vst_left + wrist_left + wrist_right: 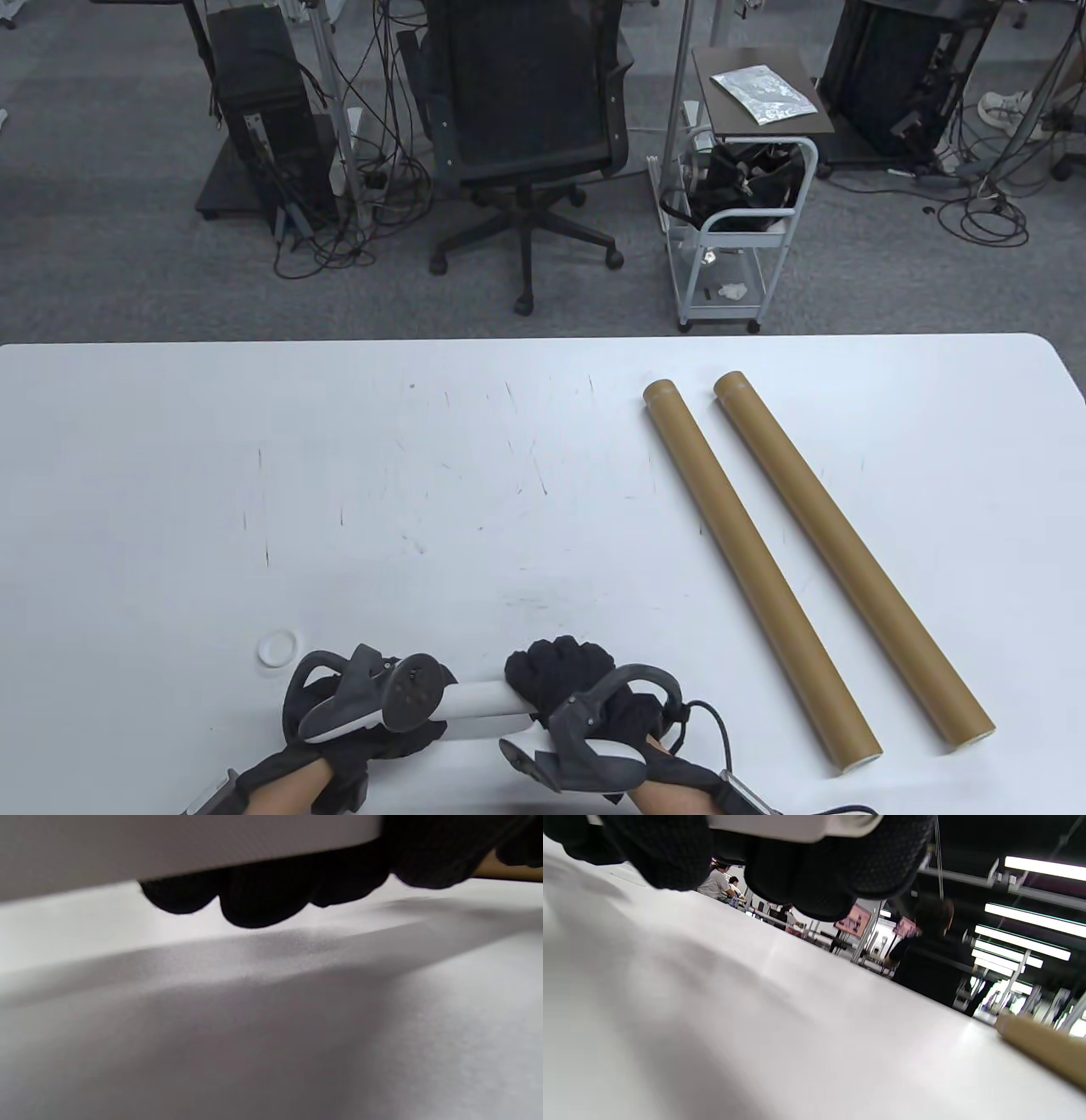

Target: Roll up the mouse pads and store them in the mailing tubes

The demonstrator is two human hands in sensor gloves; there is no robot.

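White table [509, 475] bearing tubes and a cap

Two brown mailing tubes [755, 569] [848, 556] are being carried side by side toward three o'clock; a small white cap [277, 649] is lying toward seven o'clock.

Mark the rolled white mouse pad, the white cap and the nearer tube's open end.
rolled white mouse pad [484, 709], table view, bare middle between the hands
white cap [277, 649], table view, its rim
nearer tube [857, 758], table view, open end

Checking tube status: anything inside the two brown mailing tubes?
Cannot tell. Both mailing tubes lie on the table, their walls hiding the insides. The rolled white mouse pad is outside them, gripped by the left hand and right hand.
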